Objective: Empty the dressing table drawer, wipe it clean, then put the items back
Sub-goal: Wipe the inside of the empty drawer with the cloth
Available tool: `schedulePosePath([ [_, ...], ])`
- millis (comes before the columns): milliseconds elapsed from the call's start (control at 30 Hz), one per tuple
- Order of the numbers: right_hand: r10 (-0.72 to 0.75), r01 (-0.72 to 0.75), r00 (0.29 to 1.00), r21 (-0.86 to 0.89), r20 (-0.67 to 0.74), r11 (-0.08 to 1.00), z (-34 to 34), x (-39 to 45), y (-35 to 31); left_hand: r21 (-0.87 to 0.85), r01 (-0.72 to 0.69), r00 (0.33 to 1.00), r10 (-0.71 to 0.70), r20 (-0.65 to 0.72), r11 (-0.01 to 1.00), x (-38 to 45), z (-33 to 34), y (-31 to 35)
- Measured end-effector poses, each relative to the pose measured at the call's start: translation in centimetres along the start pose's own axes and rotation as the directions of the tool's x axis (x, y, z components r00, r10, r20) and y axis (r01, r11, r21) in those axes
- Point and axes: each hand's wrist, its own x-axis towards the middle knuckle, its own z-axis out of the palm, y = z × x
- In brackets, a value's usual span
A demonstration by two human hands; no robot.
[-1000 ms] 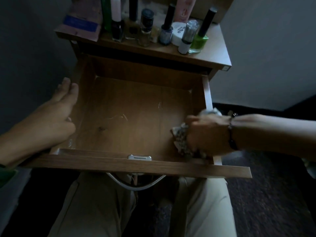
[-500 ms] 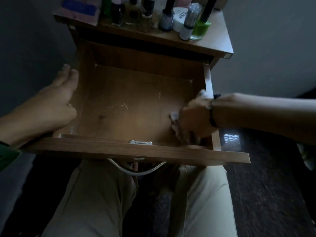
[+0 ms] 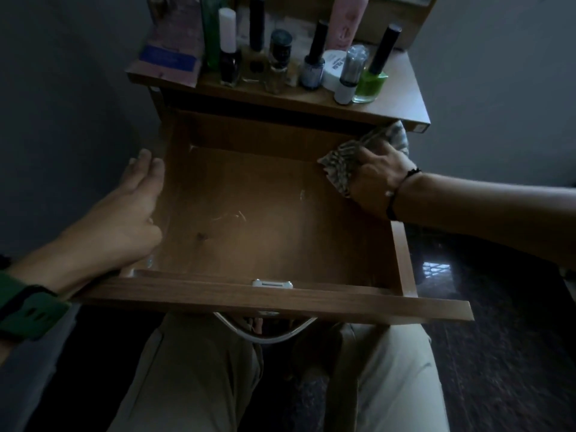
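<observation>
1. In front of the seated person's knees, the wooden drawer (image 3: 274, 294) stands pulled out from the dressing table (image 3: 402, 98), its floor bare apart from a few pale scratches and a dark knot.
2. The right hand (image 3: 375, 179) is at the far right corner of the drawer, fingers curled round a patterned cloth (image 3: 338, 165) and holding it against the corner where the back wall meets the right side.
3. Part of the cloth bunches up above the knuckles, just under the edge of the table top.
4. A dark bracelet (image 3: 397, 191) circles the right wrist.
5. The left hand (image 3: 124, 210) lies along the drawer's left wall, fingers stretched forward and relaxed, gripping nothing; a green strap (image 3: 29, 313) sits on that wrist.
6. On the table top behind stand small bottles in a row, among them a green nail polish bottle (image 3: 372, 82), a white-capped dark bottle (image 3: 229, 57) and a white round jar (image 3: 333, 68).
7. A curved metal handle (image 3: 268, 336) hangs below the drawer front, above pale trousers (image 3: 193, 378).
</observation>
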Motion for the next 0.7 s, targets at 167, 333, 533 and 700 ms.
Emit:
schedulePosePath([
  [167,0.152,-0.184,0.963,-0.132,-0.221,0.974,-1.1,2.3,-1.5,-0.005,0.011,0.999,-0.011,0.031,1.000,-1.4,-0.8,1.5],
  [333,0.647,-0.497,0.741,0.795,0.180,0.348,-2.9,5.7,-3.5,-0.034,0.033,0.998,-0.031,0.048,0.999,-1.8,-1.1,2.1],
  [533,0.646,-0.422,0.679,0.905,0.348,-0.044,-4.1,8.0,-9.4,-0.088,0.054,0.997,-0.049,0.063,0.995,-2.0,-1.3,2.5],
  [700,0.322,-0.241,0.938,0.912,0.130,0.332,-7.4,12.5,-13.9,-0.100,0.061,0.996,-0.055,0.066,0.993,-2.1,-1.4,2.6],
])
